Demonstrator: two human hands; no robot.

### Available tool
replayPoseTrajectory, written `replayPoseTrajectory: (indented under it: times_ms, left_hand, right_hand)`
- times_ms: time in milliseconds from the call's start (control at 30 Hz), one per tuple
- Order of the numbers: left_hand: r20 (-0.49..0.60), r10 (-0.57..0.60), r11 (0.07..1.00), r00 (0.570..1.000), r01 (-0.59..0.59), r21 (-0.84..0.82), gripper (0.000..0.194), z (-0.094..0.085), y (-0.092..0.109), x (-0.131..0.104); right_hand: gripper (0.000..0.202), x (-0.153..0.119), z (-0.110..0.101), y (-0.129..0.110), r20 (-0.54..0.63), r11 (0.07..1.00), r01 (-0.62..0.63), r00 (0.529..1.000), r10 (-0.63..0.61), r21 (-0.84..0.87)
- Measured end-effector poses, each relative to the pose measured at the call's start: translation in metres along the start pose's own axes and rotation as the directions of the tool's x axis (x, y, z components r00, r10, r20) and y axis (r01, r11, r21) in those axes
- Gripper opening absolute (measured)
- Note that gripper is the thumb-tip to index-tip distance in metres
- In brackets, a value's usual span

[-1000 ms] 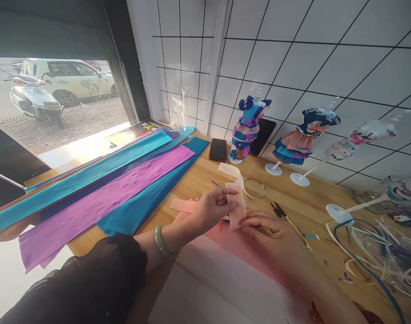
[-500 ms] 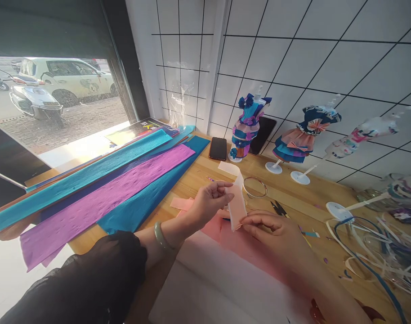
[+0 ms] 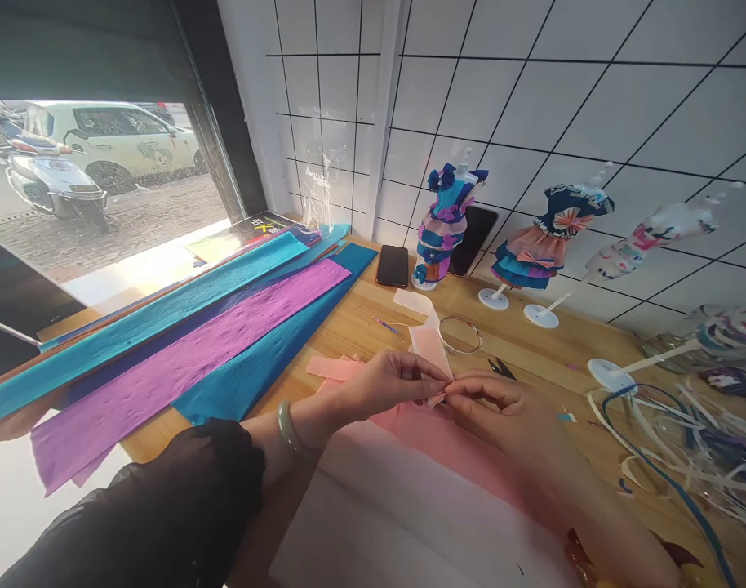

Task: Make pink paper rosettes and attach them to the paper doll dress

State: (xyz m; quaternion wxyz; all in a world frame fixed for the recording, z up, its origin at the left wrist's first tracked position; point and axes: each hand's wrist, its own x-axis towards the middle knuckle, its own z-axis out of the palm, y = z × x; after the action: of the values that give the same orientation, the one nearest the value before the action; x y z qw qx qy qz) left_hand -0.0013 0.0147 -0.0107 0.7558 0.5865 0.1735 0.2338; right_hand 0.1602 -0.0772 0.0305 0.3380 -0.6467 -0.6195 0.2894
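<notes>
Landmark: flat-lying black-screened phone (image 3: 392, 265) on the wooden desk (image 3: 354, 322). I see white tiled wall (image 3: 501, 106) bounding the edge behind it; room front-left of it, up to teal crepe-paper sheet (image 3: 244, 384). Pale-peach paper strip (image 3: 428, 345) curls from just in front of it toward my camera. Left hand (image 3: 391, 382), right hand (image 3: 508, 412): both pinched narrow on its near end.

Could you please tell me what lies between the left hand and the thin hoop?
The head view shows the pale pink strip between the left hand and the thin hoop.
</notes>
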Motion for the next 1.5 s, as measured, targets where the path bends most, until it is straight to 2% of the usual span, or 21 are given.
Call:
replayPoseTrajectory:
  times_ms: [100, 267, 433, 533, 633, 733, 833, 1200, 1367, 1500]
  left_hand:
    - [-0.026, -0.028, 0.999, 0.999, 0.029, 0.031, 0.029, -0.002, -0.001, 0.001]
    - [0.022, -0.037, 0.999, 0.999, 0.036, 0.032, 0.028, -0.004, 0.002, 0.001]
    - [0.038, -0.022, 0.997, 0.999, 0.019, 0.070, 0.032, 0.003, 0.011, -0.004]
    - [-0.047, 0.022, 0.993, 0.999, -0.017, 0.116, 0.033, 0.010, 0.012, -0.006]
    - [-0.135, 0.085, 0.968, 0.987, -0.050, 0.246, 0.029, 0.015, 0.010, -0.008]
    - [-0.178, 0.137, 0.931, 0.974, -0.065, 0.360, 0.020, 0.017, 0.009, -0.008]
    - [-0.199, 0.150, 0.913, 0.968, -0.059, 0.403, 0.017, 0.016, 0.009, -0.007]
    - [-0.269, 0.169, 0.931, 0.948, -0.063, 0.360, 0.017, 0.016, 0.011, -0.008]
    - [-0.288, 0.196, 0.945, 0.937, -0.102, 0.311, 0.017, 0.017, 0.010, -0.007]
    - [-0.283, 0.200, 0.951, 0.938, -0.116, 0.288, 0.018, 0.017, 0.009, -0.007]
  right_hand:
    - [0.017, 0.000, -0.001, 0.002, 0.006, 0.999, -0.012, 1.000, 0.012, 0.031]
    - [0.020, 0.000, -0.001, 0.004, -0.009, 0.998, -0.044, 0.999, 0.045, 0.049]
    - [0.020, 0.000, -0.002, 0.009, -0.087, 0.999, -0.044, 0.995, 0.044, 0.008]
    - [0.017, 0.000, -0.002, 0.011, -0.127, 1.000, -0.029, 0.991, 0.028, -0.004]
    - [0.016, 0.000, -0.001, 0.010, -0.133, 1.000, -0.013, 0.991, 0.013, -0.002]
    - [0.017, 0.000, 0.000, 0.008, -0.135, 1.000, -0.011, 0.991, 0.011, 0.001]
    - [0.017, 0.000, 0.000, 0.007, -0.130, 1.000, -0.002, 0.992, 0.003, 0.009]
    - [0.013, 0.001, -0.001, 0.001, -0.184, 0.996, -0.058, 0.981, 0.069, 0.067]
    - [0.010, 0.000, 0.000, -0.001, -0.238, 0.988, -0.118, 0.961, 0.139, 0.101]
    - [0.012, 0.000, 0.002, -0.001, -0.225, 0.974, -0.155, 0.956, 0.191, 0.168]
